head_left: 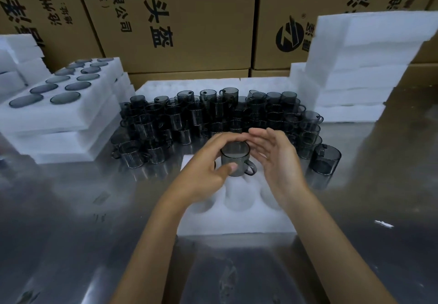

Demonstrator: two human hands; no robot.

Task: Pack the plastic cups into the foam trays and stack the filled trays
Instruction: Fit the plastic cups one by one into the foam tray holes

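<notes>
My left hand (208,161) grips a smoky grey plastic cup (237,161) with a side handle, held upright just above a white foam tray (237,218) that lies on the metal table in front of me. Round holes show in the tray. My right hand (275,159) hovers beside the cup with straight fingers, close to its handle. Behind the tray stands a crowd of several more grey cups (213,116).
A stack of filled foam trays (59,114) sits at the left. A tall stack of foam trays (360,66) rises at the right. A lone cup (326,159) stands right of my hands. Cardboard boxes (177,19) wall off the back.
</notes>
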